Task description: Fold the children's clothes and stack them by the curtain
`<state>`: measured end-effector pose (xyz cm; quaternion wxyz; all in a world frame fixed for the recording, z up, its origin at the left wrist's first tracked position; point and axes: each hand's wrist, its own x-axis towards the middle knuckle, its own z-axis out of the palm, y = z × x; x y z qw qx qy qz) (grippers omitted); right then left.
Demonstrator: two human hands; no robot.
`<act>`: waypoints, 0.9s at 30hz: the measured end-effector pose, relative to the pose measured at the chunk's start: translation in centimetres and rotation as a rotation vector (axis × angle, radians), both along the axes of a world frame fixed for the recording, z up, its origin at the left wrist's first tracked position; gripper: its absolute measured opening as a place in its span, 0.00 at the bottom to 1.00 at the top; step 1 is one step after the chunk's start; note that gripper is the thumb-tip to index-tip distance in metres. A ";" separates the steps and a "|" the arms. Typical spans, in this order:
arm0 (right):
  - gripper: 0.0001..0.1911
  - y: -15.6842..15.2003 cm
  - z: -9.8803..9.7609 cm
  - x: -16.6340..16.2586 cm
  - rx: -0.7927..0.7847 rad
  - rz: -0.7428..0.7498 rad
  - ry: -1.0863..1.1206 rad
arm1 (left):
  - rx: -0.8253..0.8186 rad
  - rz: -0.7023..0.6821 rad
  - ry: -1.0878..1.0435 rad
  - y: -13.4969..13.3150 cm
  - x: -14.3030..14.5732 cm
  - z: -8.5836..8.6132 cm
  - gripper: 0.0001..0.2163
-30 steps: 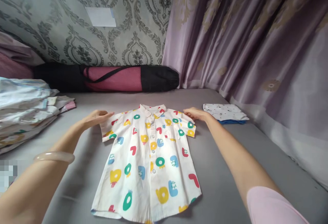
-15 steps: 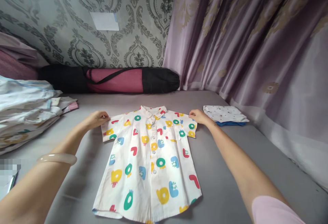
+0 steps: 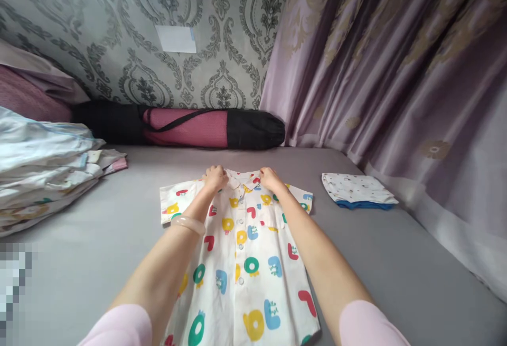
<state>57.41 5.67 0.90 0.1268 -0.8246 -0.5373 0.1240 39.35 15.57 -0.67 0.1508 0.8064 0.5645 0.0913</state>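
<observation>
The printed shirt [image 3: 245,251] is laid flat and face up, buttoned, on the grey sheet [image 3: 99,240], straight ahead of the wearer, with its hem nearest and its collar [image 3: 241,181] farthest. At the bottom edge of the view two pink sleeves [image 3: 119,327] are seen, and both bare forearms are stretched over the shirt front. A pale bangle [image 3: 188,224] is worn on the left wrist.

Half a second ago the hands were spread wide, one at each short sleeve's outer end. Now they are drawn together at the collar. The left hand [image 3: 215,178] is set on the collar's left wing and the right hand [image 3: 270,178] on its right wing. The fingers of both are curled shut on the collar cloth. The sleeves are thus released and are left lying spread at 10 and 2 o'clock of the shirt's middle. The work is judged to be shifted from the shoulders to the neckline.

A folded white piece [image 3: 356,188] on something blue is seen at 2 o'clock, well apart from the shirt. A stack of clothes [image 3: 39,177] is piled at 9 o'clock. At 12 o'clock a rolled pink mat in a black bag [image 3: 198,127] is laid against the patterned wall [image 3: 119,18], where a paper slip [image 3: 175,38] is stuck. A mauve curtain [image 3: 396,71] is hung from 1 to 3 o'clock.
</observation>
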 end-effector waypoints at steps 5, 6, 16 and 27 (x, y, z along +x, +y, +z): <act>0.16 -0.1 -1.4 -0.5 0.004 -0.102 0.023 | 0.031 0.049 -0.064 -0.9 -0.2 -1.5 0.18; 0.16 -0.2 -1.6 -0.7 0.010 -0.124 0.026 | 0.033 0.053 -0.075 -1.0 -0.3 -1.6 0.18; 0.15 -1.4 -2.7 -3.5 0.212 -0.282 -0.032 | 0.230 0.105 -0.222 -1.3 -0.9 -1.9 0.15; 0.14 -1.2 -3.3 -3.6 0.277 -0.285 -0.105 | 0.314 -0.026 -0.136 -1.6 -1.3 -2.0 0.13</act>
